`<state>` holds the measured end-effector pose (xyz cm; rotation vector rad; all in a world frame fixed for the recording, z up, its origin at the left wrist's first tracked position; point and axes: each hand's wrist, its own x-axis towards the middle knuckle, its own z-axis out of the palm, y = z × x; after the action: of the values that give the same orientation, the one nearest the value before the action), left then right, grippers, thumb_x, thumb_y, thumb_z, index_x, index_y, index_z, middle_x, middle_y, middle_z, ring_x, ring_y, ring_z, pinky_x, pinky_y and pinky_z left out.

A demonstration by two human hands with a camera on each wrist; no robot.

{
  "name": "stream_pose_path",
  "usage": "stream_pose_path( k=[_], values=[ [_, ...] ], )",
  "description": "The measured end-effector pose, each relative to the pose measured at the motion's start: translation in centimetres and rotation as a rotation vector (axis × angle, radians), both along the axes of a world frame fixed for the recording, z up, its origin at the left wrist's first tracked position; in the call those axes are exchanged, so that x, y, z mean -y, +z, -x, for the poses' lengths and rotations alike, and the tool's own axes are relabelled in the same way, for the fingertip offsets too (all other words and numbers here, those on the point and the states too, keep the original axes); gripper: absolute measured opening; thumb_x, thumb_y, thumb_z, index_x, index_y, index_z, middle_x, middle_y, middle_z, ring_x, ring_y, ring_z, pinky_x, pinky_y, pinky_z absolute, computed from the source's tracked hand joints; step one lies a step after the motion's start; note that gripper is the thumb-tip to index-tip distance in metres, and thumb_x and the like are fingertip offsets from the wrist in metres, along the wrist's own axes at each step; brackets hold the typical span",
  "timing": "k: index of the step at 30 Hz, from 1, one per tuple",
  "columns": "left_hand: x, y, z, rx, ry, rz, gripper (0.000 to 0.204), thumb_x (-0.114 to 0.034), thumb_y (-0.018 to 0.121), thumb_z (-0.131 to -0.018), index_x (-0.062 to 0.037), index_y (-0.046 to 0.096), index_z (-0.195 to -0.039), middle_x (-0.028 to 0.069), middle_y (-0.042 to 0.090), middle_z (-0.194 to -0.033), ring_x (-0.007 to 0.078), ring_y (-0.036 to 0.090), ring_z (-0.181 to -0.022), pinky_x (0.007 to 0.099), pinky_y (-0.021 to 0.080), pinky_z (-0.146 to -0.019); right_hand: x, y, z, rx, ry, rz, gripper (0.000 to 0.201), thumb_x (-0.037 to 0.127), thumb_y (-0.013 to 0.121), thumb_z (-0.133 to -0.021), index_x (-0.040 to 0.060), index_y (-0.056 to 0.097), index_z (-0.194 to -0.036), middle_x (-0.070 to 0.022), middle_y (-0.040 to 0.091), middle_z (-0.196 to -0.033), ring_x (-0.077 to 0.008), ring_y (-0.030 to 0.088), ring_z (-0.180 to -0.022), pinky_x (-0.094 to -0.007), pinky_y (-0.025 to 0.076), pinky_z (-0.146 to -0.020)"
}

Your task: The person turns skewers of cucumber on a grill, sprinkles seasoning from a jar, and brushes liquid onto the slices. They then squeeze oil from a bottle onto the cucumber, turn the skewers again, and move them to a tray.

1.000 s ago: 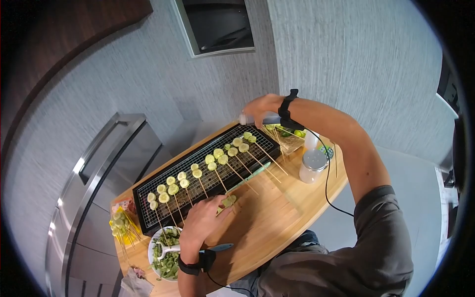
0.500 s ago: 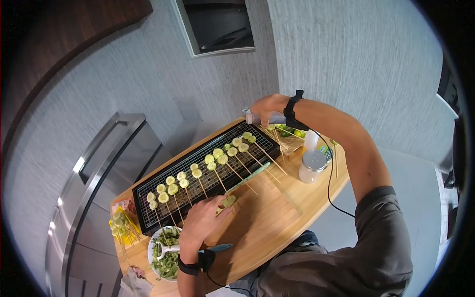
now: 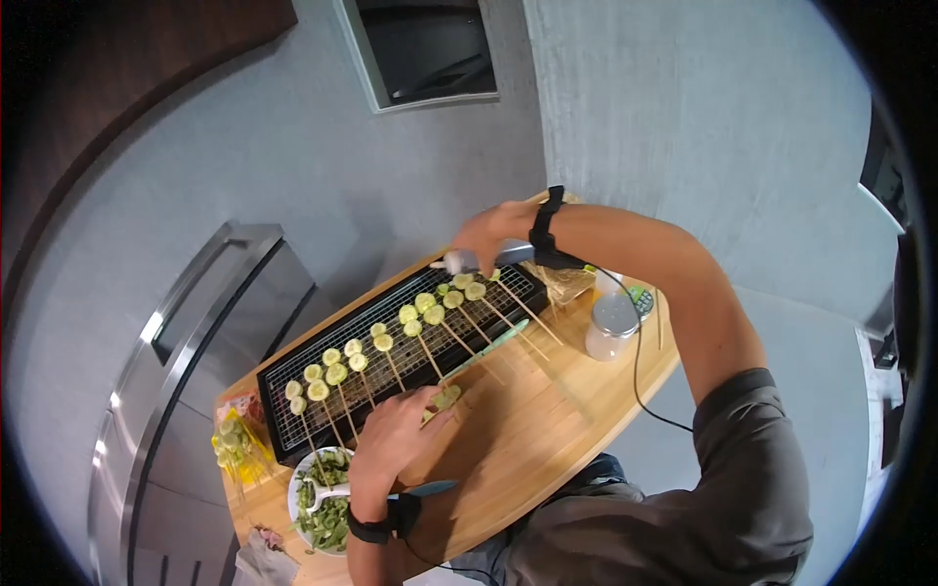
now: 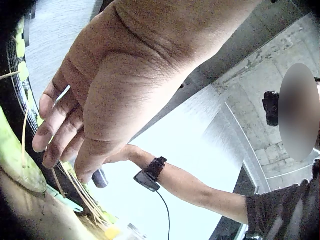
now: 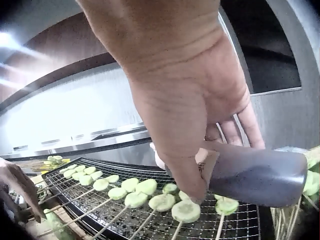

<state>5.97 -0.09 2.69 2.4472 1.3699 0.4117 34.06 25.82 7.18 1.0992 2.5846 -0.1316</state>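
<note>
Skewered cucumber slices (image 3: 411, 328) lie in a row across a black wire-topped grill (image 3: 396, 301), their sticks pointing towards the person. Over the grill's far right end, my right hand (image 3: 479, 237) grips a dark, translucent bottle (image 5: 257, 172) tipped on its side. The bottle's pale neck points left, partly covered by the fingers and thumb. My left hand (image 3: 396, 430) is at the grill's near edge, beside a green cucumber piece (image 3: 447, 397) on the table. In the left wrist view its fingers (image 4: 55, 120) are extended and loose, with a pale green vegetable (image 4: 20, 160) below them.
A white bowl (image 3: 292, 508) of green peelings holds a white peeler (image 3: 318, 495) left of my left wrist. More skewers (image 3: 233, 439) lie on yellow wrapping at the table's left end. A metal-lidded jar (image 3: 612, 332) stands right. A green-handled tool (image 3: 506, 332) lies along the grill.
My right hand has moved left and nearer the skewers with the bottle, from beyond the grill's right end to above it. The left hand stays in place.
</note>
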Motion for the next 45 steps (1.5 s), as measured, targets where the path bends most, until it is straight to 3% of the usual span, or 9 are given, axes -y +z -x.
stream_pose_path(
  k=[4, 10, 15, 27, 30, 37, 39, 43, 45],
  values=[
    [0.1, -0.1, 0.7, 0.037, -0.019, -0.031, 0.036, -0.029, 0.074, -0.091, -0.0078, 0.07, -0.12, 0.0138, 0.076, -0.099, 0.0291, 0.074, -0.084, 0.04, 0.057, -0.077, 2.7, 3.1, 0.3, -0.076, -0.033, -0.01, 0.072, 0.028, 0.086, -0.073, 0.004, 0.058, -0.135, -0.0185, 0.069, -0.121, -0.0364, 0.067, -0.11, -0.0465, 0.052, -0.095],
    [0.0, 0.3, 0.9, 0.056, 0.015, -0.034, 0.036, -0.029, 0.074, -0.091, -0.0055, 0.07, -0.118, 0.0136, 0.076, -0.097, 0.0289, 0.074, -0.084, 0.0389, 0.057, -0.078, 10.0, 7.6, -4.5, -0.622, -0.069, 0.217, 0.067, 0.031, 0.088, -0.077, 0.0007, 0.058, -0.129, -0.0143, 0.07, -0.118, -0.0252, 0.066, -0.105, -0.0393, 0.052, -0.093],
    [-0.6, -0.1, 0.9, 0.094, 0.002, 0.016, 0.035, -0.028, 0.072, -0.09, -0.0058, 0.071, -0.117, 0.0158, 0.075, -0.098, 0.036, 0.071, -0.089, 0.0437, 0.057, -0.079, 15.8, 4.7, -8.8, -0.851, -0.153, 0.106, 0.052, 0.025, 0.087, -0.08, 0.0003, 0.062, -0.119, -0.0116, 0.071, -0.107, -0.0216, 0.066, -0.099, -0.0379, 0.052, -0.09],
    [-0.7, -0.2, 1.1, 0.111, -0.01, 0.037, 0.038, -0.029, 0.072, -0.09, -0.0041, 0.071, -0.119, 0.0155, 0.075, -0.098, 0.0359, 0.071, -0.09, 0.0429, 0.056, -0.08, 18.0, -1.4, -11.5, -0.671, -0.478, 0.083, 0.05, 0.028, 0.089, -0.075, 0.0006, 0.066, -0.111, -0.0146, 0.072, -0.104, -0.0287, 0.068, -0.097, -0.0398, 0.053, -0.088],
    [-0.8, -0.3, 1.0, 0.1, 0.001, 0.056, 0.038, -0.029, 0.072, -0.09, -0.0045, 0.071, -0.119, 0.0149, 0.075, -0.098, 0.0356, 0.071, -0.089, 0.0429, 0.056, -0.08, 17.6, -3.8, -12.6, -0.786, -0.447, 0.075, 0.05, 0.03, 0.089, -0.075, 0.0004, 0.067, -0.109, -0.0151, 0.072, -0.104, -0.0286, 0.068, -0.096, -0.0393, 0.053, -0.088],
    [-1.2, -0.6, 1.1, 0.08, -0.035, 0.002, 0.035, -0.027, 0.072, -0.092, -0.0025, 0.07, -0.117, 0.0148, 0.076, -0.093, 0.0282, 0.073, -0.081, 0.0382, 0.056, -0.073, 18.9, -3.0, -13.9, -0.885, -0.567, 0.134, 0.053, 0.032, 0.088, -0.079, -0.0003, 0.066, -0.116, -0.0124, 0.072, -0.11, -0.0244, 0.068, -0.103, -0.0375, 0.053, -0.091],
    [-0.9, 0.1, 1.1, 0.119, 0.031, 0.048, 0.035, -0.028, 0.074, -0.089, -0.0056, 0.072, -0.116, 0.0147, 0.075, -0.094, 0.0354, 0.071, -0.086, 0.0418, 0.056, -0.078, 19.3, -1.6, -15.0, -0.932, -0.436, 0.037, 0.065, 0.025, 0.087, -0.083, 0.0037, 0.055, -0.136, -0.0087, 0.068, -0.117, -0.0184, 0.065, -0.108, -0.0369, 0.054, -0.094],
    [-1.2, -0.5, 1.5, 0.141, 0.026, 0.015, 0.034, -0.027, 0.075, -0.089, -0.0052, 0.071, -0.115, 0.0154, 0.075, -0.094, 0.0353, 0.071, -0.086, 0.042, 0.056, -0.079, 19.5, 2.6, -17.2, -1.035, -0.555, 0.106, 0.053, 0.012, 0.079, -0.089, 0.0045, 0.056, -0.136, -0.0082, 0.067, -0.118, -0.0163, 0.064, -0.111, -0.0369, 0.055, -0.097],
    [-1.2, -0.3, 1.4, 0.12, 0.037, 0.034, 0.033, -0.026, 0.075, -0.089, -0.0048, 0.071, -0.114, 0.0159, 0.075, -0.094, 0.0356, 0.071, -0.086, 0.0422, 0.056, -0.078, 18.7, 3.1, -19.7, -0.987, -0.622, -0.113, 0.048, 0.0, 0.07, -0.091, 0.0069, 0.056, -0.137, -0.0089, 0.066, -0.119, -0.0147, 0.061, -0.116, -0.035, 0.054, -0.096]
  ],
)
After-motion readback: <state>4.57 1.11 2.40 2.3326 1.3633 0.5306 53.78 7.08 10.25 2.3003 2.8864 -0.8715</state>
